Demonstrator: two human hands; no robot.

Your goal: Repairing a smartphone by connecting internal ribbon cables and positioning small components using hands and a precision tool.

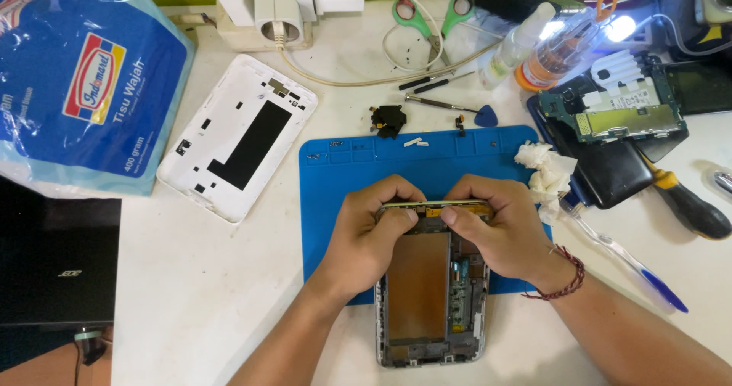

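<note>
Head view, left hand (374, 233) and right hand (499, 226) pinching opened tablet (431, 287) top edge

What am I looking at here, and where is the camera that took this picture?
The camera sits on a person's head and looks down at their own two bare hands; there is no machine. The left hand and right hand both take a grip on the top edge of an opened tablet frame, its insides showing. It lies partly on a blue work mat on a white table. To the left lies the tablet's white back cover and a blue tissue pack. Farther back are green-handled scissors and small screwdrivers; on the right, a circuit board, crumpled tissue and a toothbrush.
</note>
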